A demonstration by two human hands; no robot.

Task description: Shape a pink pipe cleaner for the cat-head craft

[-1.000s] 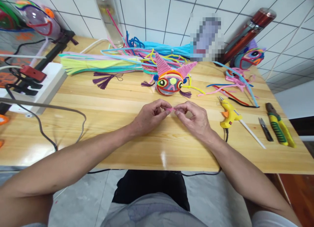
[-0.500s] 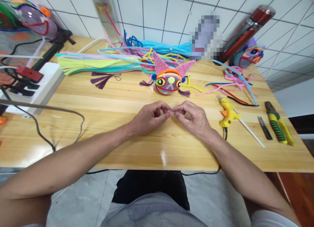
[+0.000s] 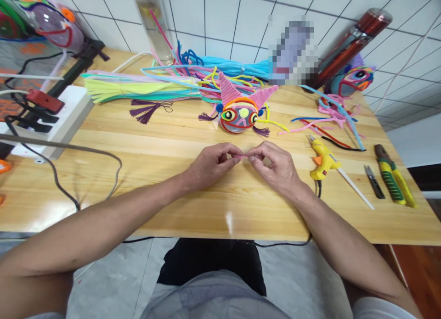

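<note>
Between the fingertips of both hands is a small pink piece of pipe cleaner (image 3: pixel 243 156), mostly covered by the fingers. My left hand (image 3: pixel 215 165) is closed in a pinch on its left end. My right hand (image 3: pixel 274 165) pinches the other end, thumb against forefinger. Just beyond the hands sits a round mask-like ornament (image 3: pixel 239 119) with pink horns, yellow ringed eyes, red outlines and a purple tassel hanging at each side. A loose purple tassel (image 3: pixel 146 111) lies to its left on the wooden table (image 3: pixel 193 213).
Bundled pipe cleaners (image 3: pixel 138 87) lie along the back. At right are a yellow glue gun (image 3: pixel 322 158) with a white stick, small snips (image 3: pixel 374 181) and green-yellow pliers (image 3: pixel 392 176). A power strip (image 3: pixel 65 121) with cables stands left; a glass bottle (image 3: pixel 153 30) and red flask (image 3: pixel 354 48) stand behind.
The fingertips have drawn slightly apart, so a bit more of the pink piece shows between them. The whole view has shifted slightly; the objects on the table stay put.
</note>
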